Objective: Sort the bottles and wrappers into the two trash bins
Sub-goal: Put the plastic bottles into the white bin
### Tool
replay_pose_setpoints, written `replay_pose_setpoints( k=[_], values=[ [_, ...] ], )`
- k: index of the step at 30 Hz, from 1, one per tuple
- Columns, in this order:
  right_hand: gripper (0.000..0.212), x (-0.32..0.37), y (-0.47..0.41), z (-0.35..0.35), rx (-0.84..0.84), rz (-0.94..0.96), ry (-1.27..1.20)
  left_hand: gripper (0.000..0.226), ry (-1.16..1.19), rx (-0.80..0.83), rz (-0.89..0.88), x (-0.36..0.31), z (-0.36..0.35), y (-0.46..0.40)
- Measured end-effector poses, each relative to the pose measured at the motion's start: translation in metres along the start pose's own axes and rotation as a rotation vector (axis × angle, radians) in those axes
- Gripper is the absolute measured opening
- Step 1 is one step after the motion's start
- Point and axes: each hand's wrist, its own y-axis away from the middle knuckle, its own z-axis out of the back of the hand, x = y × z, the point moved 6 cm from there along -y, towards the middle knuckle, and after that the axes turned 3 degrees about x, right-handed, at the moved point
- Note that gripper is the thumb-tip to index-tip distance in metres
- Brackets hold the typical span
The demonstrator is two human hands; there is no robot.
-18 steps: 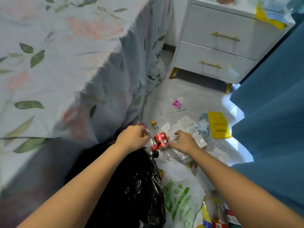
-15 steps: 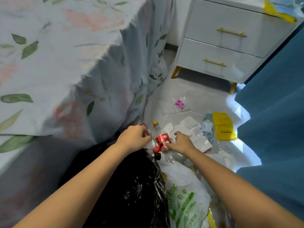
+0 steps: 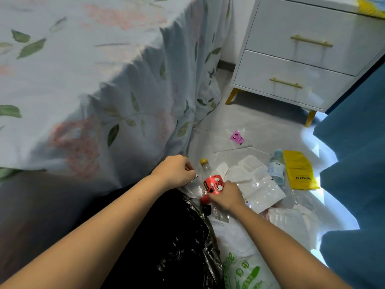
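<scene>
Both hands meet over the litter at the foot of the bed: the right hand [image 3: 226,196] has its fingers curled round the clear plastic bottle with a red printed label [image 3: 213,186], gripping it at the lower end of the label near the red cap [image 3: 204,198], while the left hand [image 3: 174,172] is closed in a loose fist, and it seems to pinch a bit of clear film or wrapper edge [image 3: 192,180] just beside the bottle, though what exactly it holds cannot be told. The bottle lies tilted, its long axis running from the red cap, nearest the person, up and away toward the pile; the right hand is on it and the left is just to its left, so the right is the one placed to lift it. Touching the cap end is the rim of the black plastic trash bag [image 3: 177,236], directly below the left forearm, and beside that the white plastic bag with green print [image 3: 239,265]. These look like the 2 bins, so the bottle needs only a short pull toward the person. Further out lie a second clear bottle with a yellow cap [image 3: 204,163], a clear water bottle with a pale label [image 3: 276,170], white wrappers [image 3: 258,188] and a yellow flat pouch [image 3: 299,173].
</scene>
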Motion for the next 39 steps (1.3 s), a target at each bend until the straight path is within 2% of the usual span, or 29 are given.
replay_pose_setpoints(
  k=[2,6,9,13,17,20,22,24,26,28,29,31,33,35,39],
  values=[
    [0.066,0.009,0.002,0.013,-0.056,0.038,-0.086,0.014,0.054,-0.006,0.008,0.003,0.002,0.007],
    [0.047,0.055,0.013,0.058,-0.124,0.146,-0.280,0.016,0.170,-0.123,0.024,0.006,0.021,0.025],
    [0.051,0.092,0.031,0.091,-0.122,0.214,-0.433,0.031,0.265,-0.220,0.033,0.005,0.042,0.044],
    [0.068,0.136,0.069,0.122,-0.048,0.310,-0.582,0.065,0.460,-0.240,0.081,0.001,0.063,0.073],
    [0.059,0.164,0.122,0.137,0.075,0.468,-0.607,0.078,0.608,-0.296,0.096,-0.009,0.080,0.090],
    [0.052,0.176,0.161,0.146,0.166,0.630,-0.686,0.067,0.811,-0.237,-0.008,-0.036,0.080,0.103],
    [0.054,0.181,0.183,0.150,0.232,0.710,-0.747,0.041,0.951,-0.183,-0.087,-0.055,0.074,0.119],
    [0.055,0.186,0.200,0.150,0.324,0.768,-0.770,0.028,1.050,-0.233,-0.081,-0.061,0.072,0.140],
    [0.051,0.186,0.210,0.147,0.444,0.800,-0.774,0.034,1.090,-0.345,-0.034,-0.058,0.071,0.161],
    [0.039,0.180,0.204,0.149,0.491,0.777,-0.797,0.043,1.063,-0.461,0.006,-0.053,0.072,0.179],
    [0.035,0.173,0.194,0.152,0.460,0.741,-0.807,0.048,1.055,-0.501,0.019,-0.051,0.074,0.187],
    [0.021,0.152,0.160,0.155,0.316,0.646,-0.753,0.055,1.054,-0.546,0.039,-0.047,0.076,0.197],
    [0.014,0.122,0.122,0.143,0.160,0.539,-0.566,0.047,1.039,-0.563,0.072,-0.046,0.076,0.200],
    [0.031,0.091,0.088,0.113,0.124,0.433,-0.342,0.037,1.029,-0.573,0.123,-0.048,0.073,0.198],
    [0.058,0.048,0.054,0.053,0.210,0.315,-0.068,0.029,1.042,-0.565,0.189,-0.050,0.061,0.182]
  ],
)
